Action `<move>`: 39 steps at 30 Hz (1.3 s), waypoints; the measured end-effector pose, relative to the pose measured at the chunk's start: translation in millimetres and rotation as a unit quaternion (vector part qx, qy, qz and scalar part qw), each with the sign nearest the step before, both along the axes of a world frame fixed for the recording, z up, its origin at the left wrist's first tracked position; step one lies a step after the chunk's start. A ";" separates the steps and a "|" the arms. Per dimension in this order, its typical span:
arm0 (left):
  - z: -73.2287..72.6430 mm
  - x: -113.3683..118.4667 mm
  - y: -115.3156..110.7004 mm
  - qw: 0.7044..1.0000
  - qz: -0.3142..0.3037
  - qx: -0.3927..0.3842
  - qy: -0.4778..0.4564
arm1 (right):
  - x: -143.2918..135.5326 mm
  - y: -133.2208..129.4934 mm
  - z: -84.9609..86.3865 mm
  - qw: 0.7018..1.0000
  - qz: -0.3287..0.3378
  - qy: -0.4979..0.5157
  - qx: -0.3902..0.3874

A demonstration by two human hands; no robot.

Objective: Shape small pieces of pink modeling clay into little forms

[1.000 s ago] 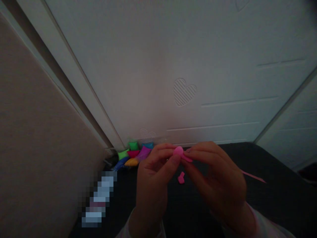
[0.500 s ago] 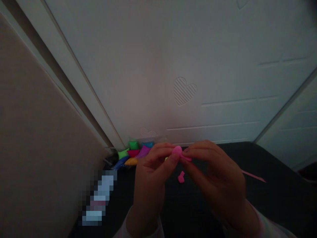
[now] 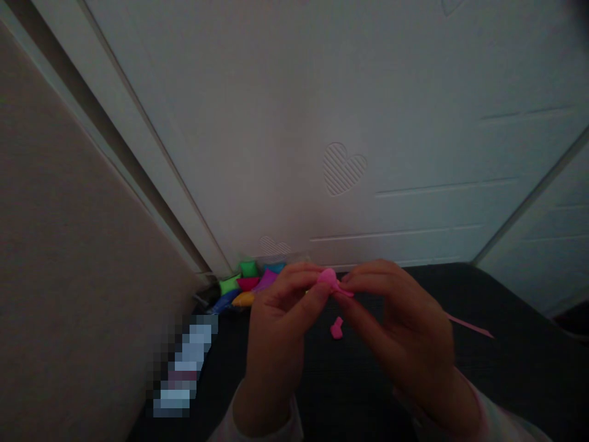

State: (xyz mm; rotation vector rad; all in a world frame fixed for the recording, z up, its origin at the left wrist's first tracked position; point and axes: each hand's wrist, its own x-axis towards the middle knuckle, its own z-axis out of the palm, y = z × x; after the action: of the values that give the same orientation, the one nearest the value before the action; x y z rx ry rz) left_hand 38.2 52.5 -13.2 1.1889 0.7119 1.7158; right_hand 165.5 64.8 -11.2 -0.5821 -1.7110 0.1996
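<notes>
Pinched between the thumb and fingers of my left hand (image 3: 278,331) is a piece of pink modelling clay (image 3: 327,277), rounded on top. A thin tail of it stretches right, where the fingertips of my right hand (image 3: 407,331) pinch its end. Both hands are closed on this one piece, raised above the dark table (image 3: 345,399). Below and between them a smaller pink clay lump (image 3: 337,329) lies on the tabletop. My fingers hide part of the held clay.
Several coloured packets (image 3: 248,283) lie in clear plastic at the back left, against a white panel with embossed hearts (image 3: 344,169). A pixelated pale item (image 3: 184,368) lies at the left edge. A thin pink strip (image 3: 469,325) is right of my right hand.
Both hands have shifted very slightly left with the pink clay, and its rounded top has tilted a little. The lump and packets stay where they were.
</notes>
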 end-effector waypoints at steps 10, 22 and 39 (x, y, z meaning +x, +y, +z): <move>2.5 -1.0 1.4 1.000 0.010 0.010 0.015 | -1.0 0.2 -1.1 0.999 0.026 0.015 -0.025; 2.2 -4.5 0.7 1.000 0.010 0.012 0.019 | 0.7 -1.4 -3.5 0.998 0.030 0.016 -0.047; 0.6 -9.4 -2.4 0.994 0.026 0.051 0.089 | 2.5 -4.6 2.4 0.991 0.065 0.023 -0.118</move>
State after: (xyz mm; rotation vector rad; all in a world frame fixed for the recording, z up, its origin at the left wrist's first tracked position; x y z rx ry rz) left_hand 28.8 50.1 -12.6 1.4193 0.7746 1.7213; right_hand 168.0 60.2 -8.8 -0.6343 -1.6942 0.5093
